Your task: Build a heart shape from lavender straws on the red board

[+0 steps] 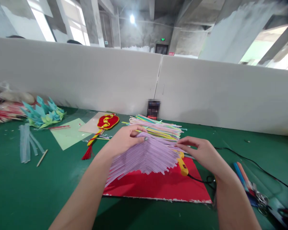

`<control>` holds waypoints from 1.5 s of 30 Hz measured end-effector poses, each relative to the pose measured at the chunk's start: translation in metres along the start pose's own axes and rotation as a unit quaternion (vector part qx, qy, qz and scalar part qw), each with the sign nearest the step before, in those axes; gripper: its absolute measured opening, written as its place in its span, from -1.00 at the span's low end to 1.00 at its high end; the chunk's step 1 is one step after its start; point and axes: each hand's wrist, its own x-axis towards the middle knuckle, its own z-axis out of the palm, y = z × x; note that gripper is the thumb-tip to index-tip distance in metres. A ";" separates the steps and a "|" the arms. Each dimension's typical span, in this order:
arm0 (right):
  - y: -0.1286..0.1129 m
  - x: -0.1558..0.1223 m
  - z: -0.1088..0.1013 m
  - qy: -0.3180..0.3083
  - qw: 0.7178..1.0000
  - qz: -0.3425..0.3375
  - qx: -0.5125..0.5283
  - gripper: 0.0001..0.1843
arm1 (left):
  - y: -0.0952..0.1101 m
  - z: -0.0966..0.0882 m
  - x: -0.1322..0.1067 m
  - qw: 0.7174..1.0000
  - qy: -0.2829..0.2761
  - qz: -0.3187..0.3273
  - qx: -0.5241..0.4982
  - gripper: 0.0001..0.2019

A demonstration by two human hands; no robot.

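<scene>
A panel of lilac pipe cleaners (145,155), laid side by side in a V pattern, is held tilted above a red board (156,188). My left hand (128,137) is closed on its upper left edge, thumb on the front. At the panel's upper right, the fingertips of my right hand (196,148) pinch the pipe cleaner ends. Behind the panel lies a pile of pink, yellow and green pipe cleaners (158,126). A yellow glue gun (182,166) rests on the board, partly hidden by the panel.
Left of my hands lie a red and yellow fan-shaped ornament (108,121), a pale green sheet (68,132) and folded blue-green paper (44,113). Scissors (278,215) and blue-handled pliers (241,175) lie at the right, near a black cord (252,164). A white partition (86,80) stands behind.
</scene>
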 end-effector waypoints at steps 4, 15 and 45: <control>-0.003 0.000 0.001 -0.013 1.000 0.007 0.003 -0.76 | -0.002 -0.002 0.000 1.000 0.014 0.023 0.003 -0.69; -0.002 0.000 0.003 -0.016 1.000 0.006 0.025 -0.76 | -0.002 -0.002 0.000 0.999 0.028 0.039 -0.024 -0.65; -0.002 -0.001 0.005 -0.047 0.998 0.002 0.041 -0.70 | -0.005 -0.006 0.000 0.999 0.030 0.033 -0.009 -0.71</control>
